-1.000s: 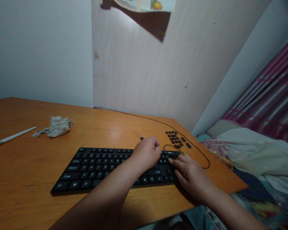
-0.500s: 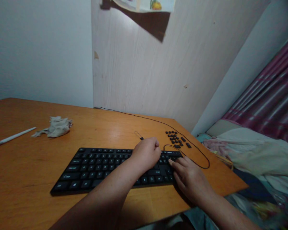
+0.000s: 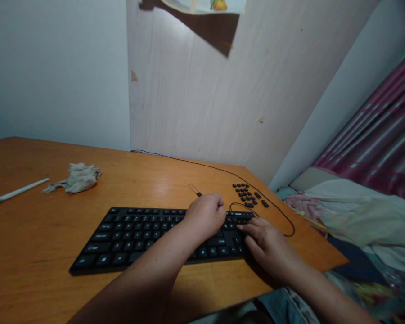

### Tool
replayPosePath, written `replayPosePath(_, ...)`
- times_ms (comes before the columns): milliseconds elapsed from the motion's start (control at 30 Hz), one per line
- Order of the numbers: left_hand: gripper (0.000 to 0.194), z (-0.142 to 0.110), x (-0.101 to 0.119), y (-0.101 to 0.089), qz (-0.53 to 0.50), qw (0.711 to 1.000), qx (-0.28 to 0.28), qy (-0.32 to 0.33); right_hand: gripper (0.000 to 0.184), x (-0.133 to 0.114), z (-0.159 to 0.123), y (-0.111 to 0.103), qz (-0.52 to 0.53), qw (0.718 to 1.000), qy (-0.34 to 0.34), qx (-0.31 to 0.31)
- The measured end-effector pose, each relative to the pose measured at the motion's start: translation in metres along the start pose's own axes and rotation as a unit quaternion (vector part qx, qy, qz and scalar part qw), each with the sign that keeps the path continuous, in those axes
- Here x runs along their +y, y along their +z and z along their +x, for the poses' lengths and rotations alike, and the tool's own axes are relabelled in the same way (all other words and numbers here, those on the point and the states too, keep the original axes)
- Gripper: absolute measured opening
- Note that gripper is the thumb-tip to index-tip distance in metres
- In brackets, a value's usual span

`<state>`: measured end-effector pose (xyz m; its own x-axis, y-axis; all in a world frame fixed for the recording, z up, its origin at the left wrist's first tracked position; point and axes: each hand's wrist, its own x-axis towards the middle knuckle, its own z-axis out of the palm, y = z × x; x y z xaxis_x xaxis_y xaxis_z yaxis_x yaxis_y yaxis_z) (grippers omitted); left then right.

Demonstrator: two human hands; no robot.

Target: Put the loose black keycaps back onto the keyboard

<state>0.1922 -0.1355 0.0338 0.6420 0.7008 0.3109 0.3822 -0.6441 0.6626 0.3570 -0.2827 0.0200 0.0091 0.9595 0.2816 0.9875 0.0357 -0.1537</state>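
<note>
A black keyboard (image 3: 138,236) lies on an orange wooden table (image 3: 37,234). My left hand (image 3: 205,216) rests on its upper right part, curled into a loose fist; what it holds, if anything, is hidden. My right hand (image 3: 266,245) lies over the keyboard's right end with fingers extended and pressed on the keys there. Several loose black keycaps (image 3: 248,195) sit on the table just beyond my hands. A small wire key puller (image 3: 194,189) lies near my left knuckles.
The keyboard's thin black cable (image 3: 283,222) loops at the right and runs back along the wall. A crumpled grey cloth (image 3: 77,177) and a white stick (image 3: 15,192) lie at the far left. Bedding (image 3: 354,220) sits right of the table edge.
My right hand's fingers shifted slightly on the keyboard's right end. The left hand stays put. The view dipped slightly.
</note>
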Motion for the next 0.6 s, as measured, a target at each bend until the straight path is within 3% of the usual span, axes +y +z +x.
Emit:
replayPosePath(233,0.017,-0.0002,0.0018,-0.003,0.005,1.0,0.003,0.004,0.029,0.0079,-0.0051,-0.0023,0.034,0.996,0.04,0.076)
replayPosePath(400,0.018,0.0001,0.0021,-0.0049,0.018,1.0,0.0,0.003,0.033,0.0055,-0.0072,0.0027,0.026,0.999,-0.002,0.047)
replayPosePath(600,0.02,-0.0002,0.0035,-0.0098,0.061,0.998,-0.002,0.004,0.033,0.0044,-0.0043,0.0059,0.014,0.997,0.01,0.08)
